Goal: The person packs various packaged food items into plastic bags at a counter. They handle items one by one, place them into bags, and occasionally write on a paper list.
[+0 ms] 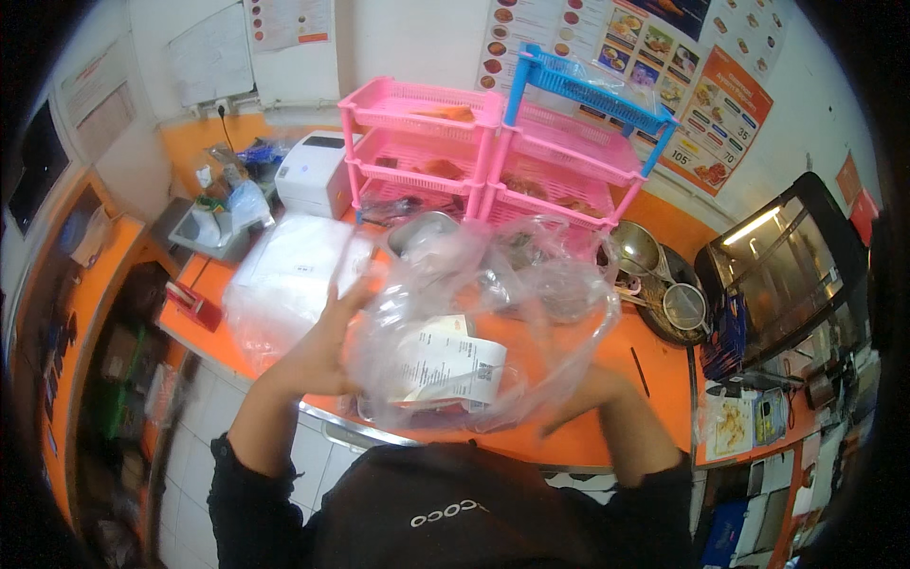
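Observation:
In front of me a large clear plastic bag (398,313) stands puffed up on the orange counter, its film blurred by motion. Through it I see printed paper slips (455,363) with writing and a code, lying over something pale that I cannot make out. My left hand (338,345) grips the bag's left side, fingers spread up along the film. On the right, my right hand (579,391) is at the bag's edge, partly veiled by the plastic, and seems to hold it.
A stack of white packaging (298,249) lies left of the bag, near a white label printer (316,171). Pink tiered racks (426,135) stand behind. To the right are a metal bowl (635,247), a strainer (684,306), a dark stick (640,371) and a lit display case (775,263).

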### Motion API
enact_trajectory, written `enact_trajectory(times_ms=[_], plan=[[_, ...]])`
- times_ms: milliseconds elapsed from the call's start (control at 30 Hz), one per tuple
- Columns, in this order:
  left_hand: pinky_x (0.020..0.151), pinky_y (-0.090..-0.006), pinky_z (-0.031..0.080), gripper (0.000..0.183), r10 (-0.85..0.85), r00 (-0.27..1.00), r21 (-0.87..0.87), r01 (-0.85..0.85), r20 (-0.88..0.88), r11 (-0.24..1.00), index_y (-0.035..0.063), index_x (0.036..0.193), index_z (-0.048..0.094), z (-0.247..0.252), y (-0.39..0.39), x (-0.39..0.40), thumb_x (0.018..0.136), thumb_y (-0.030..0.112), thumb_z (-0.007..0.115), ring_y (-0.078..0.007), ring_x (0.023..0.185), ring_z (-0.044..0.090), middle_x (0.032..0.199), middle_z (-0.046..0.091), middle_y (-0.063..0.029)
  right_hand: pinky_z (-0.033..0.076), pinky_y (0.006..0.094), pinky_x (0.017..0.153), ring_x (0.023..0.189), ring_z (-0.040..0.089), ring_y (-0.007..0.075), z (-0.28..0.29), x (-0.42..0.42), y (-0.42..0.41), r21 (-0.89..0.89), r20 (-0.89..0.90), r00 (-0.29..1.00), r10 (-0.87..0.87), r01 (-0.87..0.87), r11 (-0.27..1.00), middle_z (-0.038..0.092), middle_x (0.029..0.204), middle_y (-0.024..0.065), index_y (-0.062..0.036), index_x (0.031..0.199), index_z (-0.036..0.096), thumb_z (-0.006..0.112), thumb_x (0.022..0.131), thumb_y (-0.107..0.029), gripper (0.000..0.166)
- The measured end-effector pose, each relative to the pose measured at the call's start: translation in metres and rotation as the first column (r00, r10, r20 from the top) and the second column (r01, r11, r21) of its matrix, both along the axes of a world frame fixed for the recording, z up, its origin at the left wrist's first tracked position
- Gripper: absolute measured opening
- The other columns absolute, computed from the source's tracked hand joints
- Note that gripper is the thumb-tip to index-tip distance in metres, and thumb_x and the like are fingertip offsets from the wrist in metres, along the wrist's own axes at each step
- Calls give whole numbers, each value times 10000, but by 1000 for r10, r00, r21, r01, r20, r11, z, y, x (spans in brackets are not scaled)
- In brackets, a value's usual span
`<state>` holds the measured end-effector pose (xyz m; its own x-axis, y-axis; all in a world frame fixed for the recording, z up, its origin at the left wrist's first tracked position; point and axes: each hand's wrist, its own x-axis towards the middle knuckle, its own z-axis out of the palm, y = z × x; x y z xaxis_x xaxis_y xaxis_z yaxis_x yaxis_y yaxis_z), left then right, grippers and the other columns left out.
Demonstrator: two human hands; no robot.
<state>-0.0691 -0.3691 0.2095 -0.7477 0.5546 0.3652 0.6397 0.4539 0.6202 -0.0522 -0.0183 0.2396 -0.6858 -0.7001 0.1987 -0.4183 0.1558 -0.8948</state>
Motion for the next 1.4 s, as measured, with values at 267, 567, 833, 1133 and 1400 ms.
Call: enact_trajectory(times_ms=[267,567,833,1133,1400], plan=[[980,-360,344,522,-101,890,700,-275,445,659,40,1201,493,30,24,11,730,145,691,-202,1075,514,1190,524,-117,395,374,908,1095,479,277,-29,-32,-79,52,-111,974,-197,204,978,486,1172,192,17,1310,351,562,827,-74,536],[740,-359,456,238,101,940,134,-152,326,979,45,885,648,17,39,15,700,194,644,-258,828,599,867,631,-146,351,374,962,1140,463,264,-74,-30,-100,-501,43,950,-310,289,816,459,1234,186,6,1368,211,591,848,-181,670],[819,-341,465,529,44,987,466,-113,157,878,17,1233,444,-8,24,20,756,146,633,-254,966,575,1169,548,-153,413,345,902,1100,497,225,-51,-18,-117,110,4,993,-118,117,987,499,1204,153,-16,1262,418,720,728,-162,631],[850,-343,437,579,-122,964,216,71,236,974,18,1278,373,11,75,-6,798,316,501,-252,1021,533,1200,519,-171,378,421,892,997,515,301,-27,-16,-157,37,-424,905,-24,44,998,558,987,145,9,1057,523,692,669,-162,457],[878,-345,411,662,-146,862,217,43,485,975,19,1318,310,-11,84,30,836,467,384,-251,1069,495,1228,493,-187,426,427,726,862,513,366,0,32,-172,-294,-346,920,183,-292,910,462,852,164,-10,878,447,601,712,-48,229]])
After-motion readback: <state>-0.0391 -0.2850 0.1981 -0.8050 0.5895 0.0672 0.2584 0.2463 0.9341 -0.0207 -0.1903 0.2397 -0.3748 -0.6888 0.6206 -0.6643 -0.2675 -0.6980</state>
